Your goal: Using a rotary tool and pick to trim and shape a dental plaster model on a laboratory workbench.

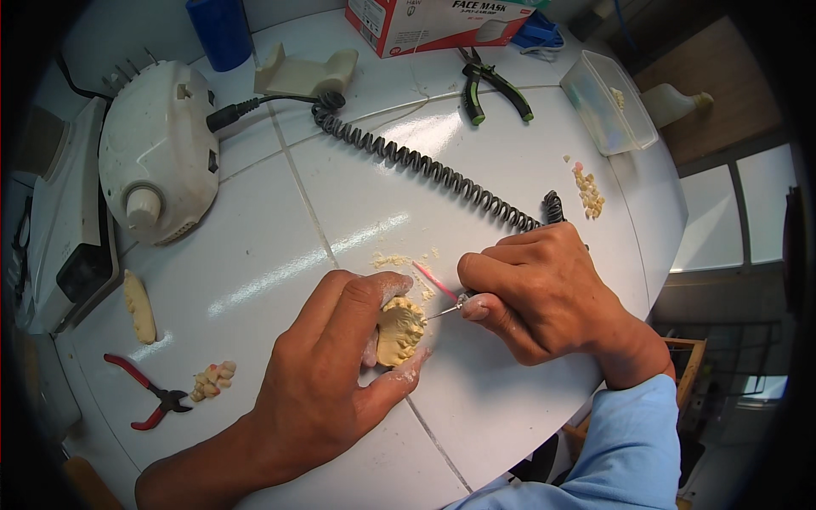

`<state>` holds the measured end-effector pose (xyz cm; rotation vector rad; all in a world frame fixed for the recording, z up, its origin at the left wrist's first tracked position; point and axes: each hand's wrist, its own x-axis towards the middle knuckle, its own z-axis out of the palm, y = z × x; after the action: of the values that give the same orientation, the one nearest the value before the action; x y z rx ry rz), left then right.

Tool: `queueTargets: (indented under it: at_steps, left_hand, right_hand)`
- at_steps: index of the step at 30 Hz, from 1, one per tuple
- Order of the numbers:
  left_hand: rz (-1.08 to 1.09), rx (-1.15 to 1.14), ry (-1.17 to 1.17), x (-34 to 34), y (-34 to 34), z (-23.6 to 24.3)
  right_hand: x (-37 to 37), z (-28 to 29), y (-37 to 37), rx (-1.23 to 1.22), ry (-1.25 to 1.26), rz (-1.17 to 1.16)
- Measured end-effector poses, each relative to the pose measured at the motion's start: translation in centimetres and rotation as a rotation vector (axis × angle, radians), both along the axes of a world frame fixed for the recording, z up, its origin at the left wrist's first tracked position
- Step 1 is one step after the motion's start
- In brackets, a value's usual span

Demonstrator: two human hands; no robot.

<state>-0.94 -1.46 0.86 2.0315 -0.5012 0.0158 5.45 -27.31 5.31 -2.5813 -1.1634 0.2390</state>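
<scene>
My left hand (340,357) grips a pale yellow dental cast (398,333), thumb below it and fingers above, with white dust on the fingertips. Closed round a rotary handpiece (463,300), my right hand (544,293) hides most of its body. The handpiece's thin metal bur (442,313) reaches the cast's right edge, at the row of teeth. Just beyond the bur, a slim pink stick (433,280) lies on the table among yellow shavings (391,259). A black coiled cord (425,166) runs from behind my right hand toward the white control unit (159,153).
Red-handled cutters (153,395) lie beside loose teeth pieces (212,380) at left, near another cast piece (139,308). Green-black pliers (493,89), a beige stand (306,72), a blue cylinder (221,34) and a mask box (433,30) are at the back. A plastic tub (608,106) stands back right.
</scene>
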Motion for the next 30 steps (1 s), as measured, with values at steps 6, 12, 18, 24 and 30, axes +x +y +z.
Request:
queueTargets:
  at_steps: [6, 12, 18, 24, 30]
  left_hand:
    - [-0.005, 0.003, 0.017, 0.01, 0.06, 0.22]
    - [-0.005, 0.002, 0.020, -0.01, 0.07, 0.20]
    - [-0.007, 0.000, 0.010, 0.03, 0.02, 0.16]
    - [-0.004, 0.003, 0.020, 0.00, 0.06, 0.28]
    - [-0.008, -0.001, 0.019, 0.03, 0.04, 0.09]
  right_hand:
    - [0.06, -0.03, -0.05, 0.006, -0.004, 0.004]
    - [0.05, 0.05, 0.00, 0.011, 0.007, 0.000]
    - [0.02, -0.12, -0.03, 0.009, -0.007, 0.004]
    - [-0.01, -0.06, -0.02, 0.007, 0.005, -0.002]
    - [0.01, -0.09, -0.03, 0.010, -0.001, 0.002]
